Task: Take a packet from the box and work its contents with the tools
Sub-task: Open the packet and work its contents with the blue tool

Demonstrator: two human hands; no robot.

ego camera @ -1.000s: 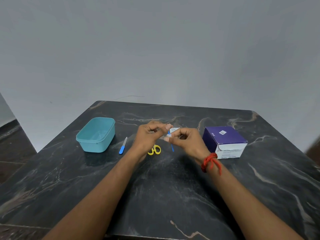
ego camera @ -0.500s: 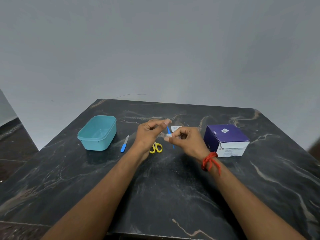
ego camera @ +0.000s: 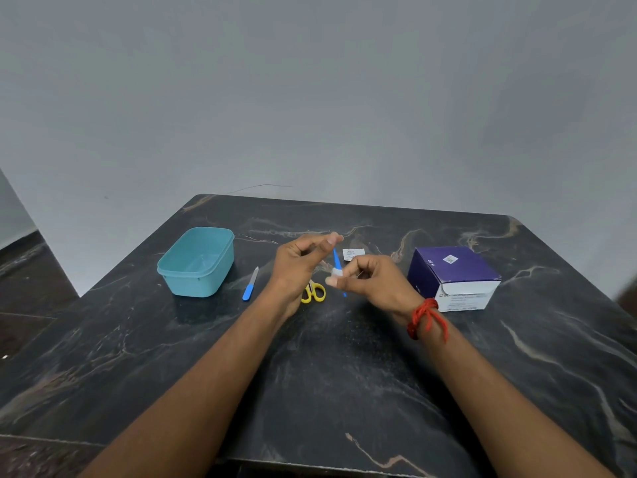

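My right hand (ego camera: 374, 282) pinches a small white piece (ego camera: 337, 272) between thumb and forefinger above the table. My left hand (ego camera: 300, 258) is raised to its left with fingers curled, thumb against forefinger. A faint, blurred tan strip (ego camera: 323, 265) runs from the white piece to the left hand's fingers. A white packet (ego camera: 353, 253) lies on the table behind the hands. The purple and white box (ego camera: 451, 274) stands to the right. Yellow-handled scissors (ego camera: 315, 293), a thin blue stick (ego camera: 335, 257) and a blue-handled blade (ego camera: 250, 288) lie under and beside the hands.
A teal plastic tub (ego camera: 196, 262) stands at the left of the dark marble table (ego camera: 327, 374). A grey wall rises close behind the far edge. A red thread is tied round my right wrist (ego camera: 425, 317).
My left hand has drawn up and to the left, away from my right hand, widening the gap between them. The white packet now shows on the table behind them.
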